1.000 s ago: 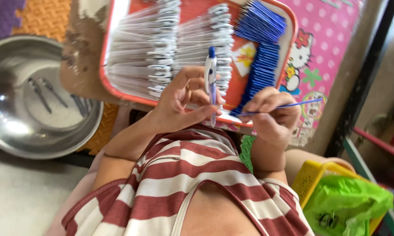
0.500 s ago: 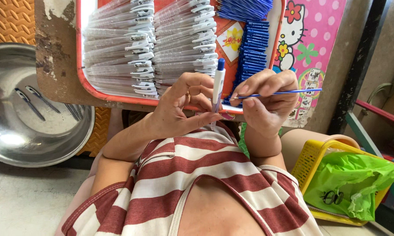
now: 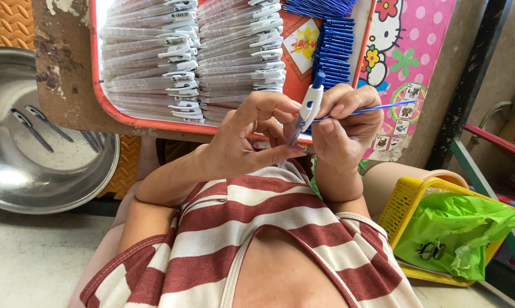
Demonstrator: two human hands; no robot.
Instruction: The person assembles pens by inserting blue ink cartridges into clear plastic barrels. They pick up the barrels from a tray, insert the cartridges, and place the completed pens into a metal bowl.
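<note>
A clear pen barrel with a white clip and blue cap (image 3: 310,108) is pinched upright in the left hand (image 3: 251,137) at the middle of the frame, while a thin blue refill (image 3: 371,108) is gripped between thumb and fingers of the right hand (image 3: 348,122) – both hands closed on their parts, nothing slack. Looks like the assembly step is in hand: the refill gets fed into the barrel, so the next move probably calls for the refill tip to be lined up dead straight with the barrel opening, since it's skinny and bendy. Just above the hands, a red-rimmed tray (image 3: 95,85) is packed with rows of finished clear pens (image 3: 154,63) and a stack of blue refills (image 3: 332,48) at upper centre. A steel bowl (image 3: 40,171) with a few pens in it sits at the left edge, and a yellow basket (image 3: 406,205) lined with a green bag (image 3: 457,228) is at lower right. The tray edge sits very close behind the hands – not much room there.
</note>
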